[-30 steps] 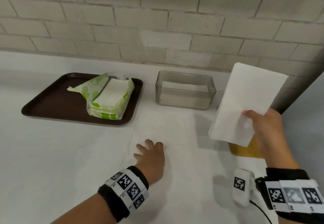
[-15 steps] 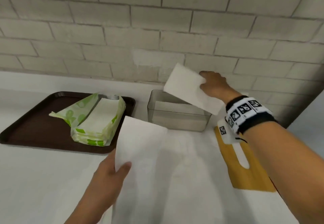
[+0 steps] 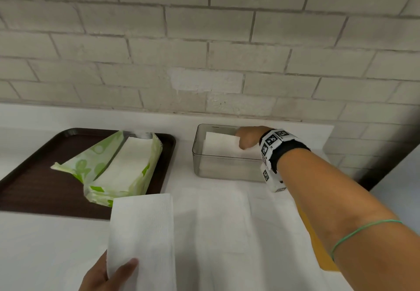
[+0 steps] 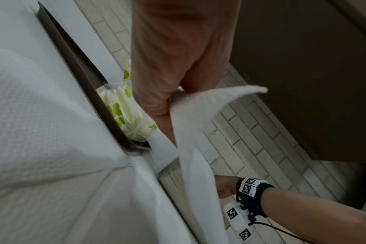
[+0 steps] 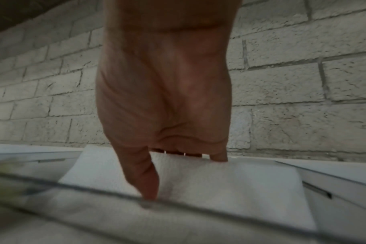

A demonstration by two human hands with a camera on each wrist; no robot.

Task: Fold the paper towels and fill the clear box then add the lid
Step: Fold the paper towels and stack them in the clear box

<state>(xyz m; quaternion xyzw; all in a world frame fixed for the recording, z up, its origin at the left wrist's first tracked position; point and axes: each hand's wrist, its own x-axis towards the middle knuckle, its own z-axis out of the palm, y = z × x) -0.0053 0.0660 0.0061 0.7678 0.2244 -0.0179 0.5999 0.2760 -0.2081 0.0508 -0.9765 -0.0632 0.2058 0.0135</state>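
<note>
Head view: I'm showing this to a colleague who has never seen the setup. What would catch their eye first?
Probably the right hand reaching into the clear box at the back of the table, lowering a folded paper towel into it. Next, the big paper towel held up by the left hand at the near edge. Then the green-and-white towel pack, torn open on the brown tray at left.

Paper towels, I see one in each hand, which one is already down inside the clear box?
The folded towel under the right hand, lying inside the clear box. The left hand holds its towel above the table.
</note>
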